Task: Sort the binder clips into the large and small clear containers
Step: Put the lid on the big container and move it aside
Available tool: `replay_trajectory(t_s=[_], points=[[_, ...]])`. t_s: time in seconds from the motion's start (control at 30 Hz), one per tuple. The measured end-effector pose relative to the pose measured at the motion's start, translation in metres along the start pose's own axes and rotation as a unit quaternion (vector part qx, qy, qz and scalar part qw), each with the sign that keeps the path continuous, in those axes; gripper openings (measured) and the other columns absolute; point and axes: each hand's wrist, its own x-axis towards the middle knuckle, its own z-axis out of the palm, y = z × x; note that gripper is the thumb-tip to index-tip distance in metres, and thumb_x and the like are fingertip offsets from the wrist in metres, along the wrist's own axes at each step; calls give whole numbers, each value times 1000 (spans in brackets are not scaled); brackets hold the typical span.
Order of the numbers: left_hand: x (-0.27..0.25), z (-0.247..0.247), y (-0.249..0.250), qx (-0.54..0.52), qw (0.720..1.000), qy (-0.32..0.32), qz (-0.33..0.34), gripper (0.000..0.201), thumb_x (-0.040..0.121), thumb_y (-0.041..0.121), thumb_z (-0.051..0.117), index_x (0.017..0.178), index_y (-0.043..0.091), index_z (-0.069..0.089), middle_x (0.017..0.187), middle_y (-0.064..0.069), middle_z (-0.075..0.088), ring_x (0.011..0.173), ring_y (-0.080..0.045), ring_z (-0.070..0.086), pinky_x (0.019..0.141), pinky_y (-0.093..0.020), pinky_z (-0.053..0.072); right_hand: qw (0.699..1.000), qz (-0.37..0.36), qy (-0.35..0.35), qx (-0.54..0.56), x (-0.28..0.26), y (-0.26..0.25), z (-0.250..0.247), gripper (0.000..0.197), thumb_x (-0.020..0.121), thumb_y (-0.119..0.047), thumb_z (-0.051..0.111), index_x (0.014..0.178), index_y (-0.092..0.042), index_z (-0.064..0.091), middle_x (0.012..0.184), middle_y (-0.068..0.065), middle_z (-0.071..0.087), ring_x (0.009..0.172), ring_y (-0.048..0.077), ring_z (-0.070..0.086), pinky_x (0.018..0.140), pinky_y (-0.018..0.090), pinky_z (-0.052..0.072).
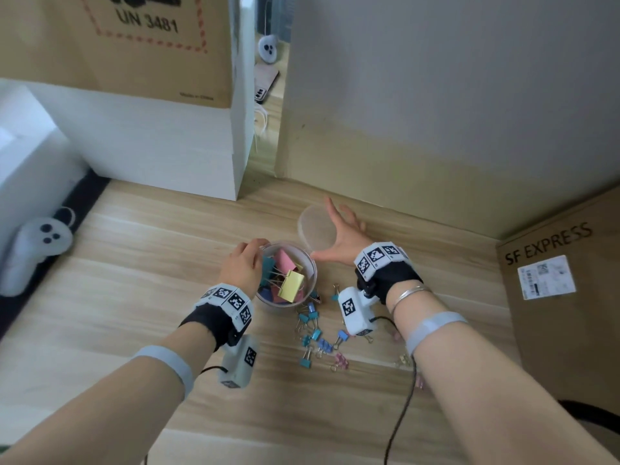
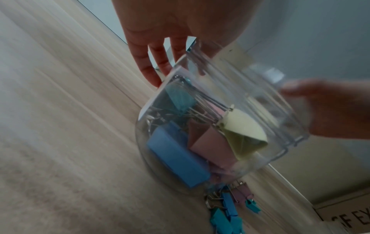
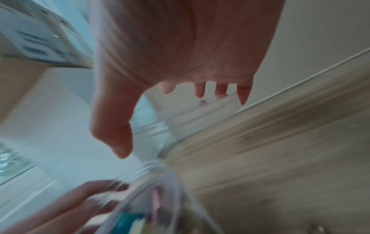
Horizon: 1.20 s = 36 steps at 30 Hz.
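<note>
Your left hand (image 1: pixel 242 263) grips the large container (image 1: pixel 310 263) rim, right hand (image 1: pixel 339 236) spread open over the small container (image 1: pixel 317 228) — small clips (image 1: pixel 313 333) unsorted; grab it next.

A pale wood-grain desk (image 1: pixel 141 263) meets a plain grey-white wall (image 1: pixel 436 78); brown cardboard boxes (image 1: pixel 563 313) stand at the far left and right.

Soft even daylight; wrist views motion-blurred, head view edge-warped.
</note>
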Motion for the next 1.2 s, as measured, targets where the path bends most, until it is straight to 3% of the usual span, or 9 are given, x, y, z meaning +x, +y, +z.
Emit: replay_trajectory(t_s=[0.13, 0.33, 0.47, 0.53, 0.63, 0.77, 0.9, 1.07, 1.2], points=[[-7, -6, 0, -70, 997, -5, -25, 38, 101, 16, 30, 138, 19, 39, 132, -17, 57, 118, -34, 56, 102, -45, 46, 991, -85, -71, -74, -27, -28, 26, 121, 62, -42, 80, 142, -53, -11, 157, -3, 6, 141, 36, 4, 114, 58, 16], [-19, -11, -14, -72, 995, -49, -43, 60, 87, -8, 45, 141, 14, 34, 138, -13, 53, 123, -29, 53, 106, -42, 43, 979, -128, -57, -145, -38, -41, 53, 114, 61, -46, 80, 143, -52, 2, 156, -3, 2, 139, 32, 2, 115, 50, 18], [-24, -3, -25, -18, 994, -101, -31, 85, 87, 10, 61, 150, 16, 5, 149, -6, 40, 126, -29, 51, 106, -40, 39, 968, -136, -59, -203, -37, -46, 54, 114, 62, -43, 81, 145, -49, 3, 157, 1, 0, 140, 33, 2, 112, 49, 20], [-22, 2, -33, 7, 992, -123, -14, 106, 75, 23, 75, 150, 19, -1, 150, -7, 38, 130, -26, 48, 111, -40, 37, 967, -130, -63, -209, -36, -48, 54, 115, 61, -42, 81, 145, -48, 3, 157, 1, 0, 140, 33, 3, 112, 49, 21], [-25, 6, -37, 3, 992, -128, 12, 128, 51, 17, 91, 149, 17, 8, 148, -10, 40, 133, -27, 44, 112, -47, 36, 966, -129, -66, -216, -35, -49, 55, 116, 60, -41, 82, 145, -48, 3, 157, 1, 1, 140, 32, 5, 112, 49, 22], [-26, 9, -38, -73, 990, -109, 44, 133, 44, 23, 93, 148, 12, 12, 150, -13, 34, 137, -27, 36, 114, -52, 31, 959, -132, -73, -240, -33, -49, 52, 121, 57, -47, 83, 145, -49, 0, 157, 3, 0, 140, 34, 10, 112, 50, 27], [-24, 13, -35, -108, 989, -98, 39, 128, 46, 17, 94, 146, 5, 14, 146, -16, 37, 133, -28, 40, 112, -38, 33, 946, -122, -96, -284, -28, -54, 51, 126, 54, -59, 81, 144, -49, -7, 158, 7, -2, 134, 41, 29, 104, 51, 41], [-22, 16, -40, -121, 988, -85, 45, 120, 47, 12, 93, 143, 1, 22, 141, -17, 43, 129, -28, 45, 111, -36, 35, 956, -60, -55, -282, -29, -59, 67, 118, 60, -78, 61, 145, -43, -13, 149, 23, 12, 102, 38, 57, 81, 37, 54], [-25, 15, -37, -122, 988, -79, 47, 115, 51, 8, 91, 142, 0, 22, 140, -18, 44, 127, -29, 46, 110, -38, 37, 974, 16, -37, -225, -34, -62, 79, 113, 64, -80, 53, 145, -42, -16, 148, 29, 6, 119, 45, 48, 95, 43, 49]])
